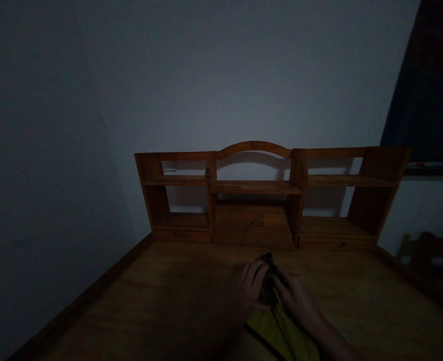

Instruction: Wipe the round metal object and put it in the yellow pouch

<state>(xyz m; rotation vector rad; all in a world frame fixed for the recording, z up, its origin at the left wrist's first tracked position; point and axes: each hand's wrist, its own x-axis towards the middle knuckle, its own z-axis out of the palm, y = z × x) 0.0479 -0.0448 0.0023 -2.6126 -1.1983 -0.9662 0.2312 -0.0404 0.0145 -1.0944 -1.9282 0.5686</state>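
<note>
Near the middle of the wooden desk (161, 296), both hands work at a dark crumpled thing (267, 295), whose kind the dim light hides. My left hand (252, 279) curls its fingers over it from the left. From the right, my right hand (295, 299) presses its closed fingers against it. Just below lies yellow-green fabric (281, 335) with dark edging and a dark line down it. It seems to join the dark thing, though I cannot tell for sure.
A wooden shelf unit (255, 187) with an arched top stands along the desk's back edge. Behind it are a pale wall (221, 75) and a socket (169, 166). A dark panel (428, 95) is at the upper right. A dark chair-like shape (428, 250) stands beyond the right edge.
</note>
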